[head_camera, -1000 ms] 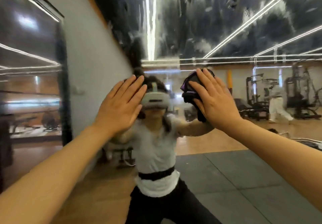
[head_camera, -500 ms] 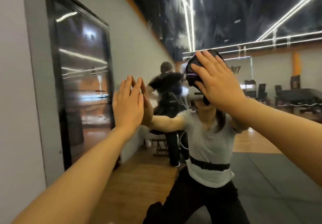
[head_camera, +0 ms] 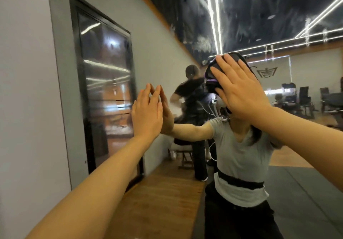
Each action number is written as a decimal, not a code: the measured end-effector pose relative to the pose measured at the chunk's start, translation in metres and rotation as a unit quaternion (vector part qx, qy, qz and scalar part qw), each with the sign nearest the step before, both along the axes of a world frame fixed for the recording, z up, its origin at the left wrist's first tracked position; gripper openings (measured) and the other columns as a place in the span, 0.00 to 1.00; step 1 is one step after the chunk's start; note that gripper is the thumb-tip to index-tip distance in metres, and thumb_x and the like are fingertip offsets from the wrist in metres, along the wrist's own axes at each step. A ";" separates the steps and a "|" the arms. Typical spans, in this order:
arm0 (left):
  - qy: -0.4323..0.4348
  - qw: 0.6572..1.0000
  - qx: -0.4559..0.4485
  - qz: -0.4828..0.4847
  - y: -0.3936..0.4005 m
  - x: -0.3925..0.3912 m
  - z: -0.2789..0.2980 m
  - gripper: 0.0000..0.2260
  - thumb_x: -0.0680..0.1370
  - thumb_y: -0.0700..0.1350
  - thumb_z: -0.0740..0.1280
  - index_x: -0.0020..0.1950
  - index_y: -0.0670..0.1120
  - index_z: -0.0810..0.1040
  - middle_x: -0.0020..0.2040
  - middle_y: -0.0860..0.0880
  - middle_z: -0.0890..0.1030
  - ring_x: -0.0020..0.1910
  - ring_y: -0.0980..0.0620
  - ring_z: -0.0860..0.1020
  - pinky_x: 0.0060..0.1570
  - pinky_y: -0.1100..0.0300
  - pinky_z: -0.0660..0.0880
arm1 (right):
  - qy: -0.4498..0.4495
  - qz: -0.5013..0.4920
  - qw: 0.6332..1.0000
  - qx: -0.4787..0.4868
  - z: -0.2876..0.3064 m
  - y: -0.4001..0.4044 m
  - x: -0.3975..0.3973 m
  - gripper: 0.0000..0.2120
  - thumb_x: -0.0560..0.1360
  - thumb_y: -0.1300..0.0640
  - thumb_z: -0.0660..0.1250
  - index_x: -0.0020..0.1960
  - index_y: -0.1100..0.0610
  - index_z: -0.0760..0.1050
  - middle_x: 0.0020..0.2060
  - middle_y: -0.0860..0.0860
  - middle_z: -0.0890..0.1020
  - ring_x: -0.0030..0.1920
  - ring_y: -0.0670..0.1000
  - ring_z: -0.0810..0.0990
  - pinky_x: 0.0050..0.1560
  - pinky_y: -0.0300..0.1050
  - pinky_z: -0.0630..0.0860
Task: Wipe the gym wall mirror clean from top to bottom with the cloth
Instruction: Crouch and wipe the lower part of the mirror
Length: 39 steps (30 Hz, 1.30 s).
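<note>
The wall mirror fills the right of the head view, its upper part smeared with streaks. My right hand lies flat with straight fingers on a dark cloth with a purple edge, pressing it against the glass at head height. My left hand is flat against the mirror near its left edge, fingers straight, fingertips meeting their reflection. My own reflection, in a grey top and black trousers, stands behind both hands.
A grey wall with a dark glass door runs along the left. The mirror shows a person in black by a stool, gym chairs and benches at the far right, wooden floor and dark mats.
The view has swung left, bringing the grey wall and door in. My right hand with the cloth has slid left and up along the glass; my left hand stays flat on the mirror.
</note>
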<state>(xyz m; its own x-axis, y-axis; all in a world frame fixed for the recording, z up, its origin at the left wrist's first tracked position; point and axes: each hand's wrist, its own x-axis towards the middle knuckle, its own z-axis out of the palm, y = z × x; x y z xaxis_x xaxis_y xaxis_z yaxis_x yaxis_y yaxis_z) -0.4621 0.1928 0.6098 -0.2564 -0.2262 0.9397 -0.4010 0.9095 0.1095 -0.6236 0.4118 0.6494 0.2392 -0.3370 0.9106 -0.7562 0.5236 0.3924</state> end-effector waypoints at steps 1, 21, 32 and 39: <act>0.000 1.000 -0.008 -0.008 -0.002 0.000 -0.001 0.27 0.82 0.54 0.46 0.79 0.48 0.62 0.80 0.45 0.60 0.79 0.44 0.58 0.76 0.44 0.58 | 0.003 -0.001 1.000 -0.009 -0.001 -0.001 0.000 0.27 0.82 0.50 0.51 0.76 0.64 0.66 0.77 0.62 0.64 0.78 0.62 0.59 0.77 0.57 0.51; 0.101 0.991 -0.083 -0.024 -0.035 -0.019 -0.023 0.23 0.84 0.53 0.50 0.79 0.53 0.62 0.81 0.47 0.58 0.80 0.45 0.54 0.77 0.51 0.41 | 0.000 -0.059 0.998 0.030 0.029 -0.036 0.030 0.30 0.82 0.47 0.49 0.78 0.62 0.61 0.79 0.60 0.60 0.79 0.62 0.55 0.77 0.58 0.46; 0.111 0.989 -0.092 -0.033 -0.034 -0.020 -0.024 0.23 0.84 0.52 0.50 0.79 0.53 0.63 0.80 0.46 0.59 0.80 0.45 0.55 0.77 0.46 0.46 | -0.004 -0.028 1.000 0.006 0.047 -0.072 0.040 0.29 0.80 0.49 0.53 0.79 0.59 0.62 0.79 0.58 0.61 0.80 0.59 0.54 0.79 0.56 0.45; 0.118 0.988 -0.103 -0.018 -0.035 -0.023 -0.024 0.22 0.84 0.51 0.51 0.79 0.53 0.61 0.80 0.46 0.59 0.80 0.45 0.55 0.77 0.50 0.42 | 0.033 -0.028 0.998 0.040 -0.031 -0.075 0.042 0.30 0.81 0.45 0.53 0.77 0.61 0.64 0.77 0.60 0.63 0.79 0.59 0.57 0.78 0.57 0.49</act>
<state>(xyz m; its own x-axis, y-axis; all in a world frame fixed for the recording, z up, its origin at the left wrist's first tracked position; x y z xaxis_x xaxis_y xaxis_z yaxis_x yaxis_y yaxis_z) -0.4848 0.1576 0.5853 -0.0291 -0.0193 0.9994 -0.3540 0.9352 0.0077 -0.5813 0.3372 0.6186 0.2771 -0.4231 0.8627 -0.6973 0.5292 0.4835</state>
